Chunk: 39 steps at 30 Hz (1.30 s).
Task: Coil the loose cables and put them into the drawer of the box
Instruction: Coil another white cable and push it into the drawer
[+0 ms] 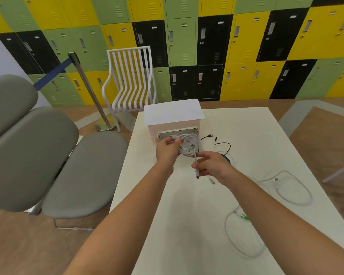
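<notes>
Drawer (163,135) interior behind coiled cable (189,145)

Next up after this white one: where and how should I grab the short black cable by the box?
Probably pinch the black cable at its curved middle, coming from above and the right. It lies flat on the white table, right of the open drawer, and that side looks free of other cables.

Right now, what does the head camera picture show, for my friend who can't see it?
Two hands hold a coiled white cable over the open drawer of a white box: the left hand grips the coil, the right hand pinches its loose end. More loose cables lie on the white table.
</notes>
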Tool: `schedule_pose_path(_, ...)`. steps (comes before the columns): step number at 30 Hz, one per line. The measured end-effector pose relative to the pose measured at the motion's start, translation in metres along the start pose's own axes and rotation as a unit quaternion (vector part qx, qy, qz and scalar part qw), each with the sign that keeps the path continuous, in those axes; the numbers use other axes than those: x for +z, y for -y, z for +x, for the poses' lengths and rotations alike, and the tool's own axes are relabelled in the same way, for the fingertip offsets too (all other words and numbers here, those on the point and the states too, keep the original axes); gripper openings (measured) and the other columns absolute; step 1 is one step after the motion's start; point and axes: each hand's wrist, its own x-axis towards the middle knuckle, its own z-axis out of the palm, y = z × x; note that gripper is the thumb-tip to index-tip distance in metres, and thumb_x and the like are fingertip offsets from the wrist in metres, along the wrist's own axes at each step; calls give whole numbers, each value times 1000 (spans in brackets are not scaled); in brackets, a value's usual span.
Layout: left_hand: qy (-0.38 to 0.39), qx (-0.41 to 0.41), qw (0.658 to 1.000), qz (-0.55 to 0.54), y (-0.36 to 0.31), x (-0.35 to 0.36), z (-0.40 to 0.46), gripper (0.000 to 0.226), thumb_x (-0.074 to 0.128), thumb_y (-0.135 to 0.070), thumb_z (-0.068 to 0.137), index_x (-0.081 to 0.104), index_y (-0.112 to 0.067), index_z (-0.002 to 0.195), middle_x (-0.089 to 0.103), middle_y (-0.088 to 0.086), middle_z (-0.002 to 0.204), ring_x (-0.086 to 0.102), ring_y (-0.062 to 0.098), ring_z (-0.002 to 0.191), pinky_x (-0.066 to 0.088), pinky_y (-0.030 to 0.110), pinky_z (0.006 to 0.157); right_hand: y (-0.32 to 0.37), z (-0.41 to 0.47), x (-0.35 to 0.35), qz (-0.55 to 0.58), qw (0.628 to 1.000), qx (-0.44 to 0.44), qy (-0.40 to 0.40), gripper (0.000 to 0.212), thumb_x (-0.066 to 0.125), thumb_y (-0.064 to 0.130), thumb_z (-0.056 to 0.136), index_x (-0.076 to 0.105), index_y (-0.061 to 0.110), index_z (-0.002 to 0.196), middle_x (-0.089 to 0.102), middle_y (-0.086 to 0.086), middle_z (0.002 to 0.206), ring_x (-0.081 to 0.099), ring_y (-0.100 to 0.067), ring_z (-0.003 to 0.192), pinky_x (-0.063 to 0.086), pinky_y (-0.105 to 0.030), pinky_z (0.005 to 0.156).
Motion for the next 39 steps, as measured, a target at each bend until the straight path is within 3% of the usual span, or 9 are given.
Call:
schedule_pose_path(3, 114, -31, 992, 34, -9, -12, -2, 16, 65, -7, 89, 68, -3, 103, 70, 14, 104, 65, 22, 91, 59, 29, 77, -1, 3, -4, 21, 999, -4, -33, 50, 74, 3, 81, 57, 2, 128, 66, -7, 76, 60, -16, 61, 53, -27, 65)
schedule_pose_path(6, 163, -80, 983, 28, -15, -20, -5, 12, 68, -14, 85, 69, -8, 96, 70, 10, 95, 68, 23, 85, 60, 36, 78, 0, 5, -10, 14, 997, -11, -69, 45, 76, 12, 81, 65, 5, 123, 66, -3, 79, 55, -11, 59, 47, -20, 58)
schedule_pose_path(11, 176, -64, 973, 136, -13, -18, -3, 39, 63, -45, 91, 71, -14, 112, 68, 5, 96, 68, 22, 87, 61, 33, 67, 3, 6, -10, 41, 994, -33, -92, 40, 78, 11, 80, 68, 1, 117, 69, -9, 84, 55, -15, 60, 47, -22, 56)
schedule_pose_path(17, 103, -12, 989, 108, -3, -9, 1, 27, 60, -28, 96, 72, -4, 102, 64, 6, 84, 62, 17, 73, 60, 25, 63, 10, 2, -5, 64, 991, -40, -109, 30, 80, 11, 77, 70, -2, 102, 68, -10, 79, 55, -16, 58, 48, -17, 47)
schedule_pose_path(22, 60, 14, 994, 93, 1, 0, 2, 21, 66, -23, 93, 72, -5, 84, 66, 6, 74, 63, 20, 69, 60, 29, 63, 8, 1, 7, 21, 996, -23, -80, 23, 82, 12, 75, 68, 8, 92, 68, -11, 85, 57, -18, 64, 51, -28, 62)
schedule_pose_path(26, 46, 34, 994, 91, 1, 1, 4, 20, 64, -22, 94, 71, -6, 82, 66, 7, 73, 65, 26, 75, 61, 36, 71, 2, 0, 3, -7, 996, -12, -85, 28, 81, 10, 76, 70, 2, 100, 67, -9, 80, 57, -17, 62, 50, -27, 61)
schedule_pose_path(32, 77, -19, 995, 68, -3, -2, 2, 26, 60, -26, 96, 68, -9, 78, 66, 9, 82, 64, 23, 81, 60, 30, 70, 8, -3, -12, -34, 991, -22, -125, 25, 81, 11, 76, 72, 3, 97, 67, -5, 74, 56, -14, 57, 52, -22, 57)
schedule_pose_path(36, 146, -29, 975, 167, -4, -14, 3, 25, 55, -31, 99, 73, -13, 100, 69, 1, 93, 61, 14, 87, 56, 33, 89, 8, -1, -18, -112, 976, -54, -181, 18, 82, 24, 76, 77, 13, 89, 71, -3, 79, 60, -11, 67, 43, -18, 55)
schedule_pose_path(39, 191, -20, 962, 193, -2, -22, 2, 20, 54, -23, 100, 72, -14, 99, 64, 6, 99, 55, 17, 81, 55, 37, 93, 7, 0, -20, -140, 973, -53, -176, 16, 78, 25, 81, 76, 12, 90, 69, -4, 70, 57, -10, 59, 41, -15, 49)
